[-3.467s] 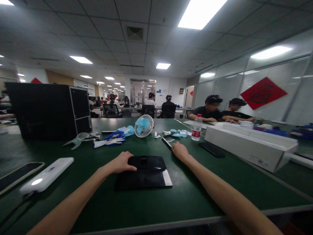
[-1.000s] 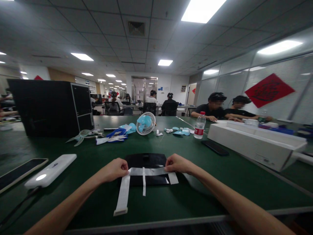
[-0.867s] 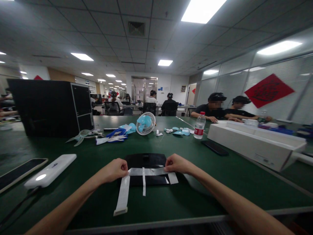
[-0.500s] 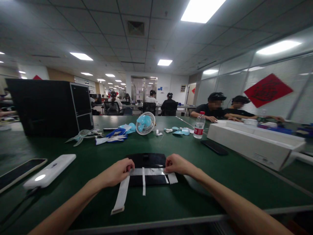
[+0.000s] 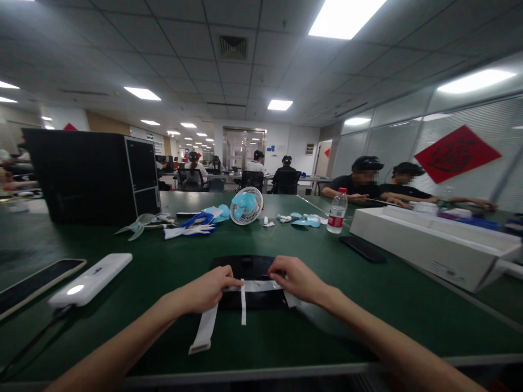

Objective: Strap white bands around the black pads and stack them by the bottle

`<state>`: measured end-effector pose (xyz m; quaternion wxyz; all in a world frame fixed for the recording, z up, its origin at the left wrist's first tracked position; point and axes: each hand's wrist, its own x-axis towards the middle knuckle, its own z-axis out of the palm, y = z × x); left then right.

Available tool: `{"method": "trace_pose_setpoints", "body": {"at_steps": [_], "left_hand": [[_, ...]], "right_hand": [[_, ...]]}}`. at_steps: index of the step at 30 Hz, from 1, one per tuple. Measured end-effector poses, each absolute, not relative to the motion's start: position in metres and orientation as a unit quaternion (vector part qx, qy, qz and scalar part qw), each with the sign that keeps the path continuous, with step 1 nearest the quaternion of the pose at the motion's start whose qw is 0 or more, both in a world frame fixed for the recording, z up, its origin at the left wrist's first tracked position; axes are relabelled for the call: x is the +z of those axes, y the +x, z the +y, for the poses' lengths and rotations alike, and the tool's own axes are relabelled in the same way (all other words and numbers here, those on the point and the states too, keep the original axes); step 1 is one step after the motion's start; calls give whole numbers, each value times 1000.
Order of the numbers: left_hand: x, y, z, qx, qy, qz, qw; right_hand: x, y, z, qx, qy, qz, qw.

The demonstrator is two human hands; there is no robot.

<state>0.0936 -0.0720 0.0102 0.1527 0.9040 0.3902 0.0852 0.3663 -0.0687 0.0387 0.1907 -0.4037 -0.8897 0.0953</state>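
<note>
A black flat panel (image 5: 261,300) lies in front of me, with a shiny silver strip (image 5: 261,285) across it. My left hand (image 5: 208,287) stretches its index finger along the strip to the top of a narrow white flat cable (image 5: 244,310); its other fingers are curled. Below that hand, a wider white ribbon cable (image 5: 204,329) runs onto the table toward me. At the strip's right end, my right hand (image 5: 296,276) has bent fingers and thumb slightly apart, with nothing visible between them. A short white ribbon piece (image 5: 291,299) shows partly beneath it.
Left are a white power bank (image 5: 92,280), a phone (image 5: 41,283) and a black computer case (image 5: 85,179). Behind the panel sit gloves (image 5: 190,226), a small fan (image 5: 246,206) and blue blades (image 5: 306,220). Right are a bottle (image 5: 337,212), a black phone-like slab (image 5: 363,249) and a white box (image 5: 425,247). Co-workers sit beyond.
My left hand has moved right along the silver strip, its index finger now extended. My right hand has shifted slightly and its fingertips have loosened. The view has turned slightly left.
</note>
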Motion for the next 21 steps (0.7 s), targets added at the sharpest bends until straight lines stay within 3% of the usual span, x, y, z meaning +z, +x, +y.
{"method": "trace_pose_setpoints", "body": {"at_steps": [4,21], "left_hand": [[11,95,-72,84,906,386,151],[8,97,-74,105,904,384,154]], "right_hand": [[36,342,-93,112,-247,-952,138],[5,338,-107,-16,-197,-975,101]]}}
